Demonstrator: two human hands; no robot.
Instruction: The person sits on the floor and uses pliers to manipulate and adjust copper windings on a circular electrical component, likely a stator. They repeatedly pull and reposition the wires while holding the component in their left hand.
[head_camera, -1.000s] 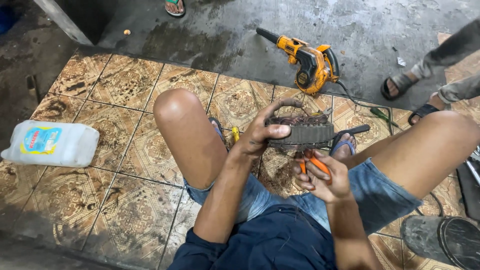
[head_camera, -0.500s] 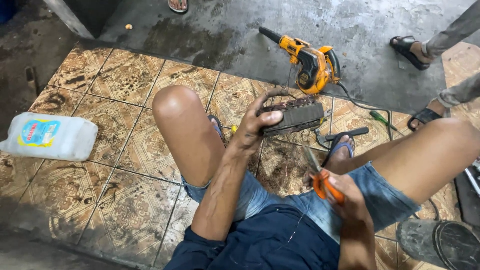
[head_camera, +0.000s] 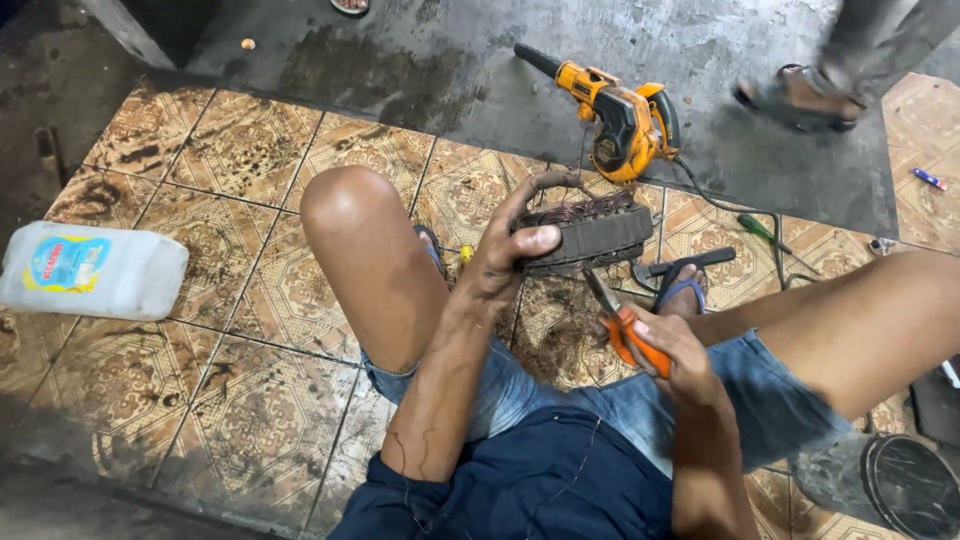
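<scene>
**Motor winding held over a tiled floor, pliers at the ready**

A seated person, knees apart in cut-off denim shorts, holds a dark, blocky motor winding (head_camera: 590, 232) above the floor between the legs. The left hand (head_camera: 510, 250) is closed around its near end, thumb pressed on the front face; coppery wire strands bristle along its top and a curved grey sleeve loops up behind the fingers. The right hand (head_camera: 670, 350) is closed around orange-handled pliers (head_camera: 618, 322), whose dark metal nose points up toward the underside of the winding, close to it; whether the tip touches cannot be made out.

The patterned brown floor tiles (head_camera: 250, 300) are glossy, stained and worn, and end at a rough grey concrete slab (head_camera: 420, 60) along the top. Open floor lies to the left, broken only by a white plastic jug (head_camera: 95, 270) with a blue and yellow label lying on its side near the frame's edge. Ahead of the winding, an orange and black electric blower (head_camera: 620, 115) lies on the slab's edge, its black cord trailing right past a green-handled screwdriver (head_camera: 760, 230). A yellow tool handle (head_camera: 465, 253) peeks out beside the left wrist, the rest hidden.

A sandalled foot (head_camera: 790, 95) of another person, blurred, stands at upper right. A round dark object (head_camera: 910, 485) at lower right is cut off by the frame. The person's own sandal (head_camera: 685, 280) shows beneath the winding.
</scene>
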